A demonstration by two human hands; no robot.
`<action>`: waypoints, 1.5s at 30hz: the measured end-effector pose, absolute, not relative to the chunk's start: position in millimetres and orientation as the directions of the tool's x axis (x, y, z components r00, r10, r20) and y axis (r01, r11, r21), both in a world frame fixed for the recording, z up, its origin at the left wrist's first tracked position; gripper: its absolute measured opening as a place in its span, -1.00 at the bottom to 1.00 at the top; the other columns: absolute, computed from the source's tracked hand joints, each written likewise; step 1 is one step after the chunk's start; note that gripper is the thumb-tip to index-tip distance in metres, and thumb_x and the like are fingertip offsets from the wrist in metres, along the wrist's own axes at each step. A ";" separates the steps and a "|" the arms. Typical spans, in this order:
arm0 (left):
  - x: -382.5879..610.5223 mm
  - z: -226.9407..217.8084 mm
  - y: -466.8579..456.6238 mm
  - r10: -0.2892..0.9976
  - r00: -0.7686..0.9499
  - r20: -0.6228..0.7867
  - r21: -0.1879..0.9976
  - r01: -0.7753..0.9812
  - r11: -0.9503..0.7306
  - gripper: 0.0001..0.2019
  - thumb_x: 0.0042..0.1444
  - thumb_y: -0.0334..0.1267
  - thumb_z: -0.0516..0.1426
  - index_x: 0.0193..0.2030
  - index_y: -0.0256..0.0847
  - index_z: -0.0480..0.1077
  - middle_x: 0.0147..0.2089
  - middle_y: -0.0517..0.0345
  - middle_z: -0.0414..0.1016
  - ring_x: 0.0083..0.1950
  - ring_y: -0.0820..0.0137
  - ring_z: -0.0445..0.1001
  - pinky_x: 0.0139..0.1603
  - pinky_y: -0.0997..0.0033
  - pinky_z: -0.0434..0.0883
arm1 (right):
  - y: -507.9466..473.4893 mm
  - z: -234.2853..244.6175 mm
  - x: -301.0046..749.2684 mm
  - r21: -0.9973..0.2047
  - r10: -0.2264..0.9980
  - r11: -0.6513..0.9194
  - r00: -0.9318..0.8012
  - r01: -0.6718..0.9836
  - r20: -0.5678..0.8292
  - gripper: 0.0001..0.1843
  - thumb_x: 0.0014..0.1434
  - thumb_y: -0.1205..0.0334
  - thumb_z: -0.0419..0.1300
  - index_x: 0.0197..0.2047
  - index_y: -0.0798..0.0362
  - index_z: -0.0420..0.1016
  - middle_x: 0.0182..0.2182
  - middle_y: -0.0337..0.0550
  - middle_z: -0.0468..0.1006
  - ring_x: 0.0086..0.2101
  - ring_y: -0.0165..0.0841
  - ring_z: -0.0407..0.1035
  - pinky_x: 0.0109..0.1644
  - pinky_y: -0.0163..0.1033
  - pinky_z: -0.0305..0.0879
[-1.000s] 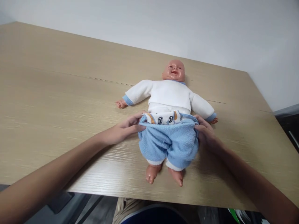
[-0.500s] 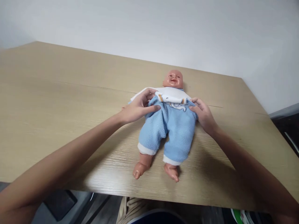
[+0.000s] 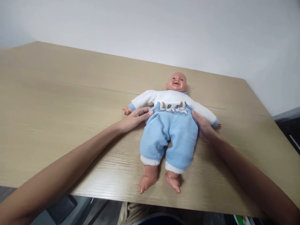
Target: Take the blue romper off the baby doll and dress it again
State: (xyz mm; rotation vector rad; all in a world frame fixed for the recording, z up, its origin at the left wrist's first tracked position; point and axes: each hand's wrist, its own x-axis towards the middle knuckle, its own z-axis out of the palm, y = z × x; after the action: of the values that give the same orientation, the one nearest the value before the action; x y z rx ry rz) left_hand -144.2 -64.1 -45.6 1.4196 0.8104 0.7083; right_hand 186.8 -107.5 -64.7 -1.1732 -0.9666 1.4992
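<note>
A baby doll lies on its back on the table, head away from me and bare feet towards me. It wears a white top with blue cuffs and fuzzy light-blue trousers with white hems. An animal-face patch lies flat at the trousers' waist. My left hand grips the waist edge at the left, thumb on top. At the opposite side my right hand pinches the other edge, its fingers mostly hidden beneath the doll's side.
The wooden table runs back to a pale wall. A seam crosses the tabletop behind the doll's arms. Below the front edge are a dark flat object and beige cloth. Something black stands beyond the right edge.
Both hands have lowered and moved towards the doll's sides. The waist patch, folded over before, now lies flat with its eyes showing. The doll has shifted slightly towards me, and its sleeves show fully.
</note>
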 end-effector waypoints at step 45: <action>-141.4 -33.5 -54.7 0.894 0.427 0.133 0.960 0.167 -0.223 -0.50 0.40 0.27 0.29 -0.24 -0.12 0.33 -0.31 0.25 0.22 -0.29 0.35 0.19 -0.25 0.32 0.21 | -114.7 -50.3 212.4 -0.980 0.976 0.036 -0.217 0.197 -0.008 -0.72 0.37 -0.14 0.40 -0.09 -0.12 0.64 -0.14 -0.19 0.65 -0.05 -0.08 0.49 0.18 0.00 0.46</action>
State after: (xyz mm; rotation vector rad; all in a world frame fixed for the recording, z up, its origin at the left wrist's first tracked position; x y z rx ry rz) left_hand -141.4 -54.7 -33.5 1.6718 0.9367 0.9009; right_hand 212.4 -114.7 -50.3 -1.2345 -1.5300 1.2567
